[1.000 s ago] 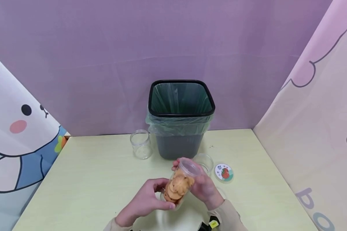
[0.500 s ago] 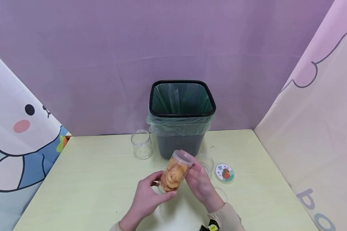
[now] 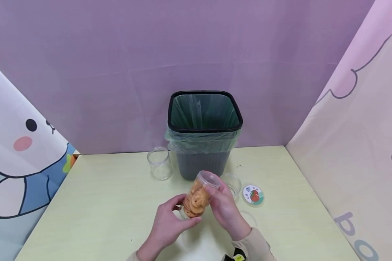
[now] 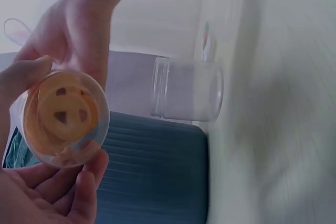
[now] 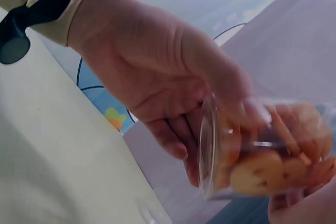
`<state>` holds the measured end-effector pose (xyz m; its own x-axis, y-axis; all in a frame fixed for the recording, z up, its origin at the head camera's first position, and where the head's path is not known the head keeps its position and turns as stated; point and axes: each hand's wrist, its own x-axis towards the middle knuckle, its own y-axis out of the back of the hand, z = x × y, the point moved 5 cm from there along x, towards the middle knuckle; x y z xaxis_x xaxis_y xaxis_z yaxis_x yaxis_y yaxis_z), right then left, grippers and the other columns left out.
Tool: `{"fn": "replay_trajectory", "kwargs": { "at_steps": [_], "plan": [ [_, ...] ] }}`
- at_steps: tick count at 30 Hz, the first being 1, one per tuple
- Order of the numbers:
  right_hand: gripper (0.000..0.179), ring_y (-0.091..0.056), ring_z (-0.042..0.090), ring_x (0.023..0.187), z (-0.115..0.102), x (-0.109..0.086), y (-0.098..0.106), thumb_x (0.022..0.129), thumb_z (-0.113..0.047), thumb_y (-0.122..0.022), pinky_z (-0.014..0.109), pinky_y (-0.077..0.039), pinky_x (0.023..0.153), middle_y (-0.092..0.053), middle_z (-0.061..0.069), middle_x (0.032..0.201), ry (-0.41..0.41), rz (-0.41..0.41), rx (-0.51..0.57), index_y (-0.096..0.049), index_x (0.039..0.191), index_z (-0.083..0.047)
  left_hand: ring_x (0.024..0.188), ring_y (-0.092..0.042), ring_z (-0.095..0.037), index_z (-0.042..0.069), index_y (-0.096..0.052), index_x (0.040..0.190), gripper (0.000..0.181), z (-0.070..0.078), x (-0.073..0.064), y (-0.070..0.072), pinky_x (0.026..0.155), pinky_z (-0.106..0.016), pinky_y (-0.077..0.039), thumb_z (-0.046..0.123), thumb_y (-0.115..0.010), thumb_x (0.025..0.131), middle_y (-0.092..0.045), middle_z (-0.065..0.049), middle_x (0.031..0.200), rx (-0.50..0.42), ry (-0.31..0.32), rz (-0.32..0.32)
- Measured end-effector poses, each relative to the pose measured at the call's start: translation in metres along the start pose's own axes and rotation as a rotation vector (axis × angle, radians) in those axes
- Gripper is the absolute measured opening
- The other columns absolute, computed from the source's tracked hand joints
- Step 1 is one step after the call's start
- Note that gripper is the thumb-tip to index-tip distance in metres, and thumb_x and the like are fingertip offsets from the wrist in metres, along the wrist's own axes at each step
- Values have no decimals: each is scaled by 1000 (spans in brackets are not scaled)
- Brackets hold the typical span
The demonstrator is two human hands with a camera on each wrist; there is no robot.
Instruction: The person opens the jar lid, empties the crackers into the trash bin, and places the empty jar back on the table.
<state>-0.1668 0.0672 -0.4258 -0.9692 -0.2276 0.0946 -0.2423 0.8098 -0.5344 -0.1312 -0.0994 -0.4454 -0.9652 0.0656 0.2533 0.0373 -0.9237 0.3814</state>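
The cookies (image 3: 196,202) are warm orange-tan and the jar (image 3: 196,186) around them is clear. Bin (image 3: 200,166) is kinda dark grey, rim (image 3: 205,131) is solid black, liner (image 3: 202,144) is see-through green. That little round disc (image 3: 253,195) is white and teal with a red fruit print. Pale yellow tabletop (image 3: 101,206), plain purple backdrop (image 3: 117,72), and the left panel (image 3: 6,152) has a white cartoon critter with a pink cheek and blue outfit.

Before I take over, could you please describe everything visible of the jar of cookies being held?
The jar is a clear, plastic-looking cylinder holding round, orange-brown cookies; one at the base shows dark holes. Held off the table in front of the bin, it tilts, its upper end toward the right hand, which holds it near the rim. The left hand grips the lower end. Whether the top is closed is unclear.
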Motion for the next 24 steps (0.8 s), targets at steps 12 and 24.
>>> {"fn": "replay_trajectory", "kwargs": {
  "at_steps": [12,24],
  "plan": [
    [50,-47,24,130,-4,3,0,96,-18,-59,36,-37,108,-55,12,139,-6,-418,195,-49,144,-8,94,-66,-16,13,-70,118,51,-4,3,-3,85,-32,-51,20,-90,71,-72,5,103,-203,34,-223],
    [81,-50,16,126,-2,3,-1,93,-16,-66,31,-34,109,-47,11,143,-17,-29,-24,-17,154,7,89,-63,-13,20,-72,113,54,-8,4,2,79,-32,-49,29,-94,64,-71,11,99,-115,71,26]
  ]
}}
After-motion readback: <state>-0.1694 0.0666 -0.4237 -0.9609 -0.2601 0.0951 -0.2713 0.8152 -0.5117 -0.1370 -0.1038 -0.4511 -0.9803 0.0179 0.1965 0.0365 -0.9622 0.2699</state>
